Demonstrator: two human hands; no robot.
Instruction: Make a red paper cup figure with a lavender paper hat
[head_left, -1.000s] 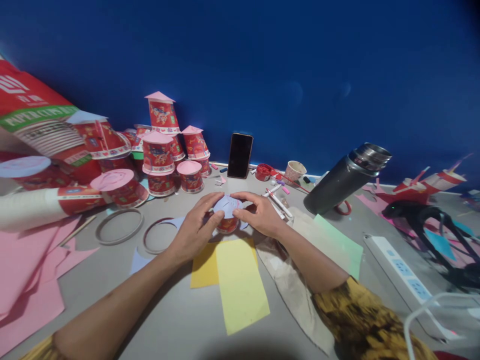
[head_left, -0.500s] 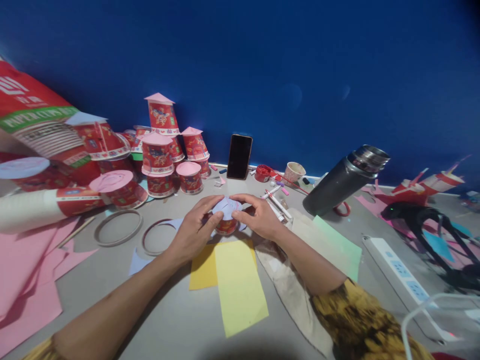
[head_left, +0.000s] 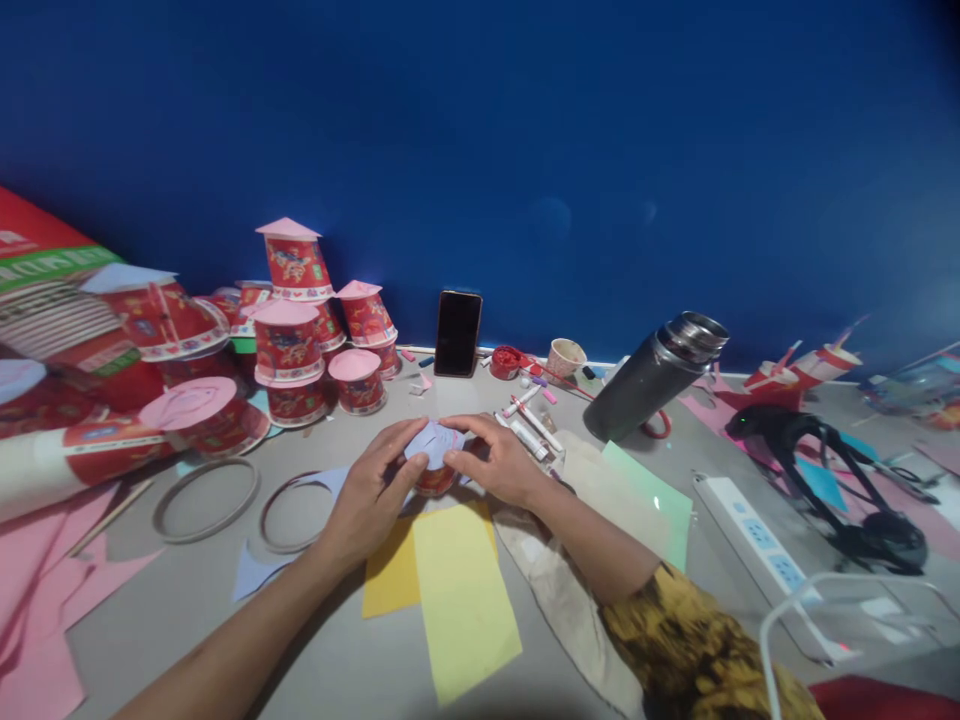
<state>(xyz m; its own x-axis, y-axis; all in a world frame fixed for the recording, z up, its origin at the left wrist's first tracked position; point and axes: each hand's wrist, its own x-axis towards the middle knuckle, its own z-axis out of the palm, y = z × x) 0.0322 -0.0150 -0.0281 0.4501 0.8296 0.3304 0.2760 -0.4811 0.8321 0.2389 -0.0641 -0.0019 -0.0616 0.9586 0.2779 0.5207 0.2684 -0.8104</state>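
A light blue paper disc [head_left: 433, 443] lies on top of a short red paper cup [head_left: 435, 483] near the middle of the table. My left hand [head_left: 379, 475] grips the disc's left side, thumb on its top and fingers curled round its far edge. From the right, my right hand [head_left: 495, 458] presses the same disc with its thumb and holds the far rim with its fingers. Both hands partly hide the cup. Just below them lie a pale yellow sheet [head_left: 461, 600] and a darker yellow sheet [head_left: 391, 575].
Decorated red cups [head_left: 289, 345] with pink tops stand at the left back. A phone [head_left: 457, 333] leans against the blue wall. Markers [head_left: 536, 425], a tilted dark bottle [head_left: 652, 375] and a power strip [head_left: 757, 550] lie to the right. Two rings [head_left: 206, 500] rest at the left.
The whole view has shifted, so the objects and both hands appear farther left and slightly lower. My hands keep their hold on the blue disc.
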